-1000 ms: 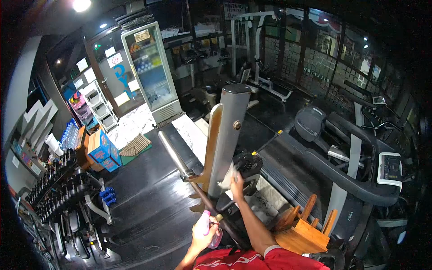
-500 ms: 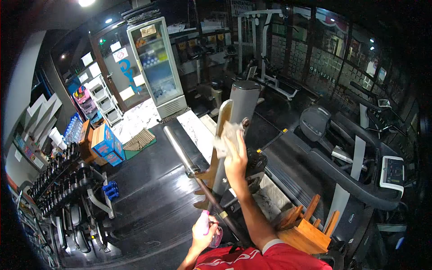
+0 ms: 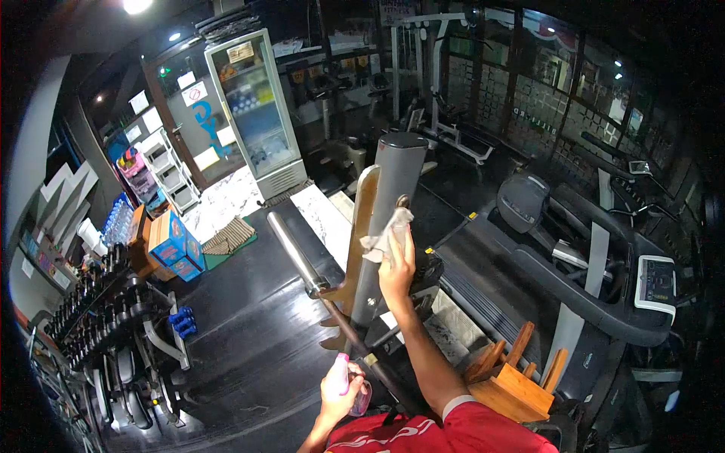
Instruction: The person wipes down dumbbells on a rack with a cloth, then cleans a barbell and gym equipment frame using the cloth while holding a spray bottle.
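Observation:
My right hand (image 3: 397,268) presses a crumpled whitish cloth (image 3: 390,235) against a grey upright post (image 3: 396,170) of a gym rack. Along the post's left side runs a tan metal plate with hooks (image 3: 361,226). A barbell (image 3: 343,321) with a shiny sleeve rests at the hooks, slanting down toward my body. Low in front of me, my left hand (image 3: 337,389) is wrapped around a spray bottle (image 3: 356,392) with a pink and white head. The bottle's lower part is partly hidden by my fingers.
A dumbbell rack (image 3: 113,309) stands at left, near a blue carton (image 3: 177,245). Behind are a glass-door fridge (image 3: 257,113) and a glass door. Treadmills (image 3: 596,287) fill the right side. An orange wooden piece (image 3: 513,392) lies close to my right arm.
My right hand and the cloth have slid slightly down the post. The view has shifted a little; my left hand still holds the spray bottle in about the same place.

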Demonstrator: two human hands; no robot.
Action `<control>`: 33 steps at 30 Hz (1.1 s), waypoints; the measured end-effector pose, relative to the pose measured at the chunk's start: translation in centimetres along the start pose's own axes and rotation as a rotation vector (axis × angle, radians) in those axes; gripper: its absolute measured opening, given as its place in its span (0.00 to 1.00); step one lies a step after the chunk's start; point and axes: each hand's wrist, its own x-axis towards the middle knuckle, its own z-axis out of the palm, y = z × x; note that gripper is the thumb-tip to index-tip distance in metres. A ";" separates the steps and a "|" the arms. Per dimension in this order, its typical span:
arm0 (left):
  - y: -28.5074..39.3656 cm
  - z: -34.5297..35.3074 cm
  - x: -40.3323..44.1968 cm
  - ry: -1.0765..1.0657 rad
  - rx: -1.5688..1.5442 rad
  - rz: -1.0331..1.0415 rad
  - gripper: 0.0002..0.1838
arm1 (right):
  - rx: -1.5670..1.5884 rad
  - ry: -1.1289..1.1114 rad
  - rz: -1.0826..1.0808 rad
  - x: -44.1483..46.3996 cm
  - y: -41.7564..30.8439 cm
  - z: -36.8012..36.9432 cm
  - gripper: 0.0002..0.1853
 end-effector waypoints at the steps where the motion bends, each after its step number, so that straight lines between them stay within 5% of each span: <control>1: 0.1 0.1 0.0 0.009 -0.010 0.017 0.09 | 0.118 0.007 0.175 -0.5 0.7 0.3 0.19; 4: -0.5 -0.2 -0.7 -0.005 0.001 0.018 0.09 | 0.285 0.017 0.443 0.9 0.5 -0.9 0.18; 7: -0.4 0.1 -0.5 -0.023 0.007 -0.026 0.10 | 0.144 0.036 0.142 2.6 -1.2 -1.4 0.19; 14: 0.0 0.6 0.1 -0.019 -0.035 -0.012 0.11 | 0.079 -0.156 -0.048 -1.1 -1.1 -1.4 0.26; 21: -0.2 0.3 0.5 -0.013 0.013 0.045 0.11 | -0.068 -0.064 -0.388 7.7 -4.1 -1.2 0.20; 27: -0.9 0.3 -0.1 0.044 -0.046 0.041 0.10 | -0.010 0.001 -0.186 5.3 -5.1 0.4 0.23; 33: -0.7 0.1 -0.6 0.057 -0.035 0.016 0.10 | 0.136 -0.368 0.074 -10.2 -4.1 -1.0 0.19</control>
